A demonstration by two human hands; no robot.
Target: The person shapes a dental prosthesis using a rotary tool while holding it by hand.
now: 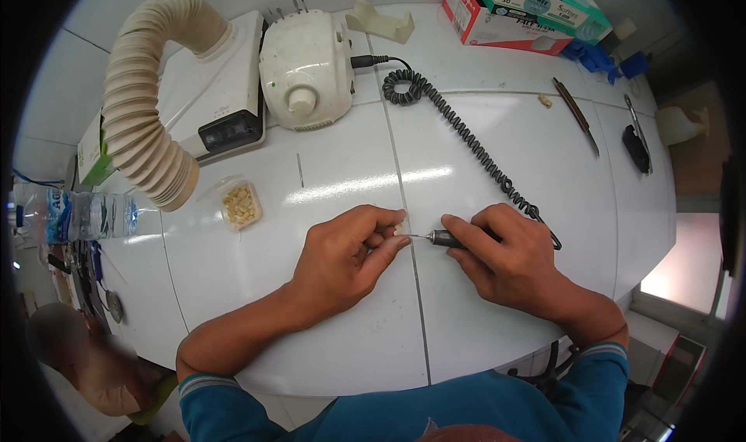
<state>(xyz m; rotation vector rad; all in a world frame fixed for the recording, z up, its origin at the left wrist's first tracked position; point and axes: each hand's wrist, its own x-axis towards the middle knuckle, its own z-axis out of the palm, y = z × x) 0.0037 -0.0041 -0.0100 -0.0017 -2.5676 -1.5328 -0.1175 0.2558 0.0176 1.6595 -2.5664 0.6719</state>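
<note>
My left hand [342,252] pinches a small whitish, tooth-like piece [399,229] between thumb and fingers; most of it is hidden by the fingertips. From the right, my right hand [505,255] grips a black-and-silver rotary handpiece [444,238] like a pen. Its thin metal bit points left and meets the piece or lies right beside it; I cannot tell whether they touch. A coiled black cord [474,143] runs from near the right hand back to a white motor control unit [307,69]. Left of my hands, a small transparent box [258,217] holds several yellowish tooth-like pieces [238,203].
A ribbed suction hose [144,92] arches over the left side near a water bottle [85,215]. A loose thin bit [300,170] lies on the white table [334,356]. Far right are a knife-like tool [576,116] and mask boxes [521,19]. Another person [97,364] sits lower left.
</note>
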